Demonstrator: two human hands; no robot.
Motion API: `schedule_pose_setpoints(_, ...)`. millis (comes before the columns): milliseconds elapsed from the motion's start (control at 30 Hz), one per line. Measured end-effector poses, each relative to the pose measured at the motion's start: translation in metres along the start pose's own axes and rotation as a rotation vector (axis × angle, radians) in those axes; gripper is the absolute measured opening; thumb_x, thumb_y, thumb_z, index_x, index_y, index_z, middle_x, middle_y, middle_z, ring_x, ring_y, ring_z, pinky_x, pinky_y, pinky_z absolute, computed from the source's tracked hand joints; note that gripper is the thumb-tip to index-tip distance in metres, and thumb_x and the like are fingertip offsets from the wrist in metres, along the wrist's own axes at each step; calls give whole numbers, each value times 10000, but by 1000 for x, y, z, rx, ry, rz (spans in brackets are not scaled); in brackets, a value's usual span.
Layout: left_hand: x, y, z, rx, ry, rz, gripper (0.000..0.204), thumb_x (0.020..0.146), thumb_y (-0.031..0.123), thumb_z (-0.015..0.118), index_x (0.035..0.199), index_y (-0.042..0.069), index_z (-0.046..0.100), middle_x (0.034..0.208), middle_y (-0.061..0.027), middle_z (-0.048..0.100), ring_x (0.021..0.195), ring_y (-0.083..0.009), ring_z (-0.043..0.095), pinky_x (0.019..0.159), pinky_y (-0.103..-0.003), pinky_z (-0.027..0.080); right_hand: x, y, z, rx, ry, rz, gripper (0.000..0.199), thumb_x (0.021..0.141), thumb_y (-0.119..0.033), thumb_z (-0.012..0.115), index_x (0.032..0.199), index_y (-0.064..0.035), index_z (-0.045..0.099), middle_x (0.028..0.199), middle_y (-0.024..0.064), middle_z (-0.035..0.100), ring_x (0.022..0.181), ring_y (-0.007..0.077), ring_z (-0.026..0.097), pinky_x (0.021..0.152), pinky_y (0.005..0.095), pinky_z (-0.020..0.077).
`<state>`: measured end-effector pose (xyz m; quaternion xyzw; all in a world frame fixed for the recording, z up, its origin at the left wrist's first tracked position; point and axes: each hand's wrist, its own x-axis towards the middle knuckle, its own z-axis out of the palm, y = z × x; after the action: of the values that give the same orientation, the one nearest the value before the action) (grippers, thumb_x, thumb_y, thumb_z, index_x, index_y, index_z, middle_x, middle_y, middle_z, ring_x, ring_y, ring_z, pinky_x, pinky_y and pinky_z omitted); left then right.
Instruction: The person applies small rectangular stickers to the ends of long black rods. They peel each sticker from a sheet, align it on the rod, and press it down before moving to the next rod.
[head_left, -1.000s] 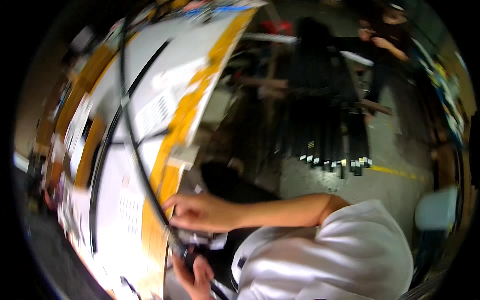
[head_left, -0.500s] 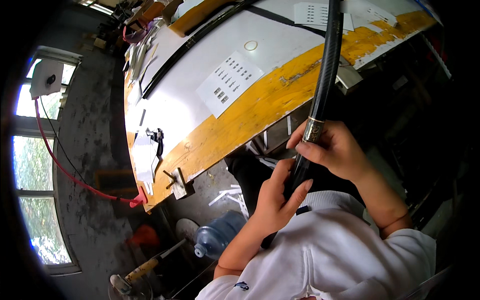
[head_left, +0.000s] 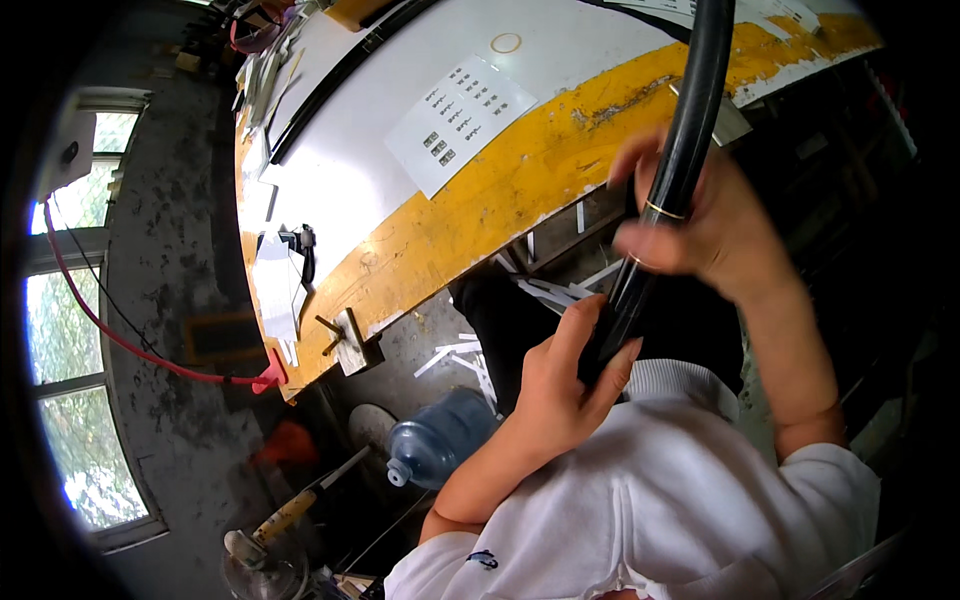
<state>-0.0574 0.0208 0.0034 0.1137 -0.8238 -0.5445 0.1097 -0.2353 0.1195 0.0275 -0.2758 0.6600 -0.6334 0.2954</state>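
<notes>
Gripping left hand: in the head view, the left hand [head_left: 565, 385] is closing its fingers and thumb around the lower part of a black rod [head_left: 690, 125], just below the centre of the frame.
Blurred right hand: right of centre, the right hand [head_left: 690, 225] is curling partly round the same rod, its thumb crossing the front near a thin gold band [head_left: 665, 211]; the blur is hiding whether the grip is firm, so I cannot tell.
Rod: it is running from the upper edge, right of centre, down and leftward to the left hand, slanting and bending slightly, its upper part passing in front of the table's yellow border [head_left: 480, 225].
Table: the white-topped table [head_left: 350, 180] is filling the upper middle, carrying a printed sheet [head_left: 455, 125], a small tan ring [head_left: 506, 43] above it and a long black strip [head_left: 340, 85] towards the upper left.
Near corner: white paper pieces [head_left: 278, 285] are lying at left, and a wooden block [head_left: 350, 345] is sitting at the edge.
Floor: a blue water jug [head_left: 440, 437] is lying on its side below the block, near scattered white strips [head_left: 465, 360].
Left side: a red hose [head_left: 110, 335] is hanging in front of a window [head_left: 70, 325].
</notes>
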Motion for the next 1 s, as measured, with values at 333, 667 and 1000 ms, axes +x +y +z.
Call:
schedule_pose_setpoints(333,0,-11,4,-124,1,-15,318,863,26,687,1119,-30,506,640,-81,530,538,-129,528,517,-256,419,-1,13,10,36,41,-40,417,662,-226,796,996,-83,592,667,-84,415,608,24,396,566,194,311)
schedule_pose_setpoints(667,24,11,12,49,-174,-69,375,814,64,746,1119,-33,548,886,-146,660,722,-242,667,698,-285,518,-49,19,4,-68,260,-177,406,717,-184,796,988,-56,523,760,-13,516,652,65,489,578,240,408)
schedule_pose_setpoints(1000,37,27,48,139,-633,87,518,896,200,686,1307,-32,471,804,-170,638,692,-202,665,636,-306,501,-113,7,-69,41,725,-81,480,740,-164,795,1104,-41,507,885,50,573,733,98,547,652,265,461)
